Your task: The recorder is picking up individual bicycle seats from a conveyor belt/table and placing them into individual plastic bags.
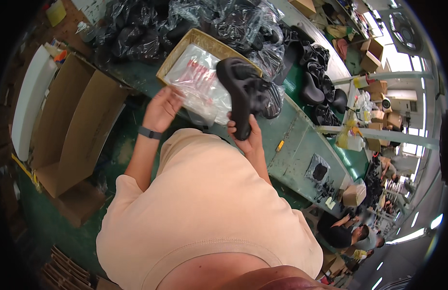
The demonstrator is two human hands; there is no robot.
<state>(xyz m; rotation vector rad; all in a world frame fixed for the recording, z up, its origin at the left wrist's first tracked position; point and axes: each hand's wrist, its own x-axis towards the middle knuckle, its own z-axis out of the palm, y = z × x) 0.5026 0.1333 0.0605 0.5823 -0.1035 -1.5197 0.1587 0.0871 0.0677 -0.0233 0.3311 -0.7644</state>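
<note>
My right hand (pixel 247 137) is wrapped round the lower end of a black shoe (pixel 239 99) with a thick sole. The shoe stands on end, sole to the left, in front of a shallow yellow-brown box (pixel 172 56). In that box lie flat clear plastic bags (pixel 200 72) with red print, some hanging over its near edge. My left hand (pixel 163 107), with a dark band on its wrist, reaches to the box's near left corner. Its fingers are stretched out and slightly apart, their tips against the edge of the bags. The shoe hides part of the box.
Black items in clear plastic (pixel 224 24) are heaped behind the box. More black shoes (pixel 313 87) lie along the green bench at right. A yellow cutter (pixel 280 145) and a small bagged black item (pixel 320 169) lie on the bench. At left stands an open cardboard carton (pixel 71 125). Co-workers (pixel 342 229) sit farther right.
</note>
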